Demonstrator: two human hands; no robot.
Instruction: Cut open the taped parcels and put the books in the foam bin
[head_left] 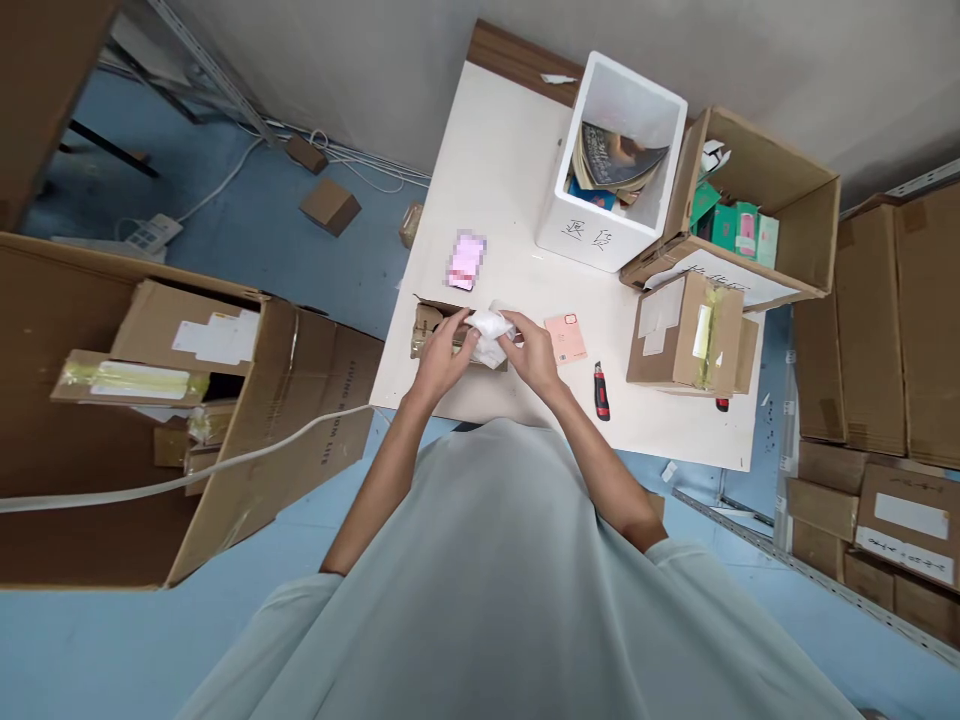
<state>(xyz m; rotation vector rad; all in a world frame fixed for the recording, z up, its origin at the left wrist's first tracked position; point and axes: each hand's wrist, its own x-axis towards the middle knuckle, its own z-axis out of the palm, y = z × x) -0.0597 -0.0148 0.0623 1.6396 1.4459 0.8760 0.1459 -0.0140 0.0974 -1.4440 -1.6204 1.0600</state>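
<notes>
Both of my hands hold a white wrapped bundle (490,336) that looks like soft foam sheet or thin plastic; what is inside is hidden. My left hand (445,354) grips its left side, fingers curled. On the other side my right hand (532,350) pinches it between thumb and fingers. Below the bundle lies an opened small cardboard box (427,330), partly covered by my hands. A pink card (565,339) lies just right of my right hand. Further right is a red and black utility knife (601,391). A phone (466,261) with a blurred screen lies beyond my left hand.
On the white table (502,150) stand a white foam box (577,235) with books, a carton (806,225) with green packs, and a taped carton (679,335). A large open carton (210,500) with parcels is at left. Stacked cartons (862,330) line the right.
</notes>
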